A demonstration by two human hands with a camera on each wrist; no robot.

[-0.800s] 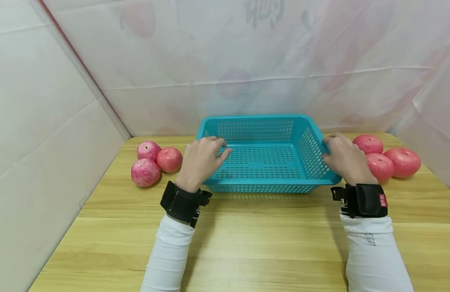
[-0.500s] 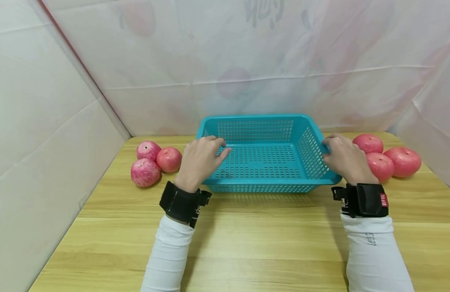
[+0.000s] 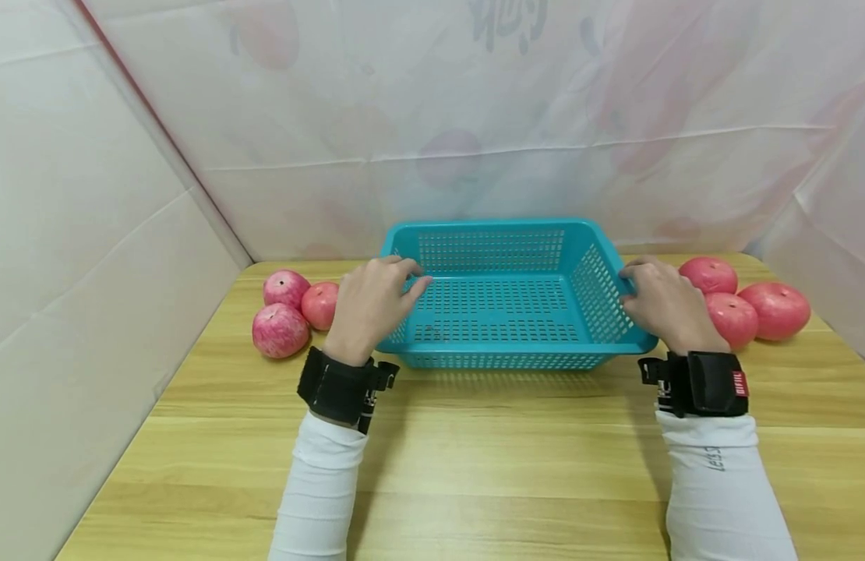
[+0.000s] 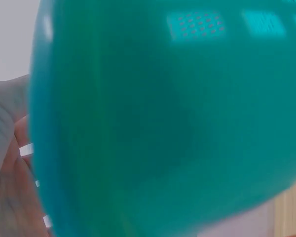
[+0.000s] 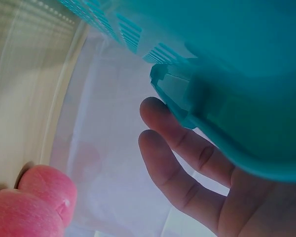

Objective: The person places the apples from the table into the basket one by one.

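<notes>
A turquoise plastic basket (image 3: 503,360) with perforated walls stands on the table, nothing lying in it. At its right rim, my right hand (image 3: 667,308) holds the edge, the thumb reaching over to the inner side. In the right wrist view, two bent fingers (image 5: 175,180) lie under the rim's outer lip. Over the left rim hovers my left hand (image 3: 369,304), fingers relaxed and thumb spread toward the basket's inside. The left wrist view is mostly filled by the blurred basket wall (image 4: 163,123), with the left palm (image 4: 10,148) behind its edge; contact there is unclear.
Left of the basket sit three pinkish-red apples (image 3: 281,330), one partly behind my left hand. Three more round pink fruits (image 3: 774,312), apple-like, lie beyond my right hand. A printed pale cloth (image 3: 488,156) hangs close behind the basket, another (image 3: 89,234) at the left.
My left hand has shifted slightly left, covering more of the nearest apple. The right hand and the basket have stayed almost still.
</notes>
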